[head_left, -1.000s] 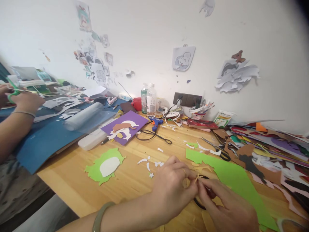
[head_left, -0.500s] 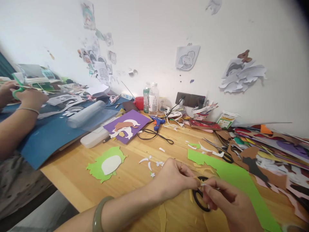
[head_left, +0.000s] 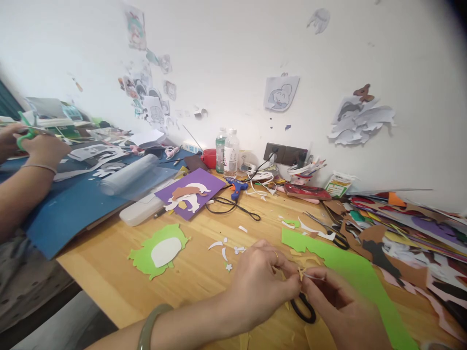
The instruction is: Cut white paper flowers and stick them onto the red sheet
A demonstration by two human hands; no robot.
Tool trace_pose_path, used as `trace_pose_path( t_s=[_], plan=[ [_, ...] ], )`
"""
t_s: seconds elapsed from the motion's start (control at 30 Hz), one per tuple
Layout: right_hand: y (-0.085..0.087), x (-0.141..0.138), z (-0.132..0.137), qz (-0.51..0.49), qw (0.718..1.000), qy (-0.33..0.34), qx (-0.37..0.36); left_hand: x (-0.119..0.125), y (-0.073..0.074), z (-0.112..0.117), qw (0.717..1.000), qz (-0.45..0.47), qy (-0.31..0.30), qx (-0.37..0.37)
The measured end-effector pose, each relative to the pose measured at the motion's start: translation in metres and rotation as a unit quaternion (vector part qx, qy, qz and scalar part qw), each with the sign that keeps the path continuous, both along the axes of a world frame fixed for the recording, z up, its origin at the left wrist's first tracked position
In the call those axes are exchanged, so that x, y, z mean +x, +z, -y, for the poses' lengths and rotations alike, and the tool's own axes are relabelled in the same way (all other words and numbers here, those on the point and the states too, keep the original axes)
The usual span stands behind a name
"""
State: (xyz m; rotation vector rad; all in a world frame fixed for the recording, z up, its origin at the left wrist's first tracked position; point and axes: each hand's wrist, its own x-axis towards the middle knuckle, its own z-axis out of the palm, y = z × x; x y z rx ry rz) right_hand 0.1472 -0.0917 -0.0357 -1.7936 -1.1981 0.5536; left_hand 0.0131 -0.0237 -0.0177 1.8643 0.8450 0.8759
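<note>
Left hand (head_left: pixel 260 284) pinched a tiny yellow foam cutout (head_left: pixel 299 272) low over the bench (head_left: pixel 109 272); right hand (head_left: pixel 341 311) gripped black scissors (head_left: pixel 303 307) at 6 o'clock beneath it. Best done with short snips, turning the piece.

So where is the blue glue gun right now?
The blue glue gun lies on the wooden table toward the back wall, just right of the purple sheet and in front of the two bottles.
</note>
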Motion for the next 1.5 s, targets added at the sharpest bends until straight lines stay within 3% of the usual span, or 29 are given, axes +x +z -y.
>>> trace_pose_path(
  t_s=[0.17,0.33,0.5,0.63,0.73,1.0,1.5],
  plan=[
    [0.000,-0.001,-0.002,0.034,0.999,0.017,-0.011,0.002,-0.002,0.002,0.998,-0.012,-0.003,0.061],
    [0.003,-0.009,0.000,0.064,0.998,-0.007,-0.006,0.001,-0.001,0.002,0.999,-0.020,-0.005,0.045],
    [0.008,-0.005,0.000,0.072,0.997,-0.033,0.012,0.001,-0.001,-0.002,0.998,-0.015,0.003,-0.053],
    [0.006,0.005,-0.003,-0.047,0.998,0.007,0.032,0.001,-0.002,-0.008,0.973,0.028,-0.045,-0.226],
    [0.008,0.007,-0.004,-0.134,0.990,0.047,0.019,0.001,0.000,-0.010,0.953,0.060,-0.077,-0.285],
    [0.017,0.003,-0.003,-0.231,0.972,0.042,-0.015,0.002,0.001,-0.012,0.918,0.074,-0.122,-0.369],
    [0.020,0.009,-0.001,-0.187,0.981,0.057,-0.004,-0.001,0.003,-0.013,0.899,0.098,-0.147,-0.401]
  ],
)
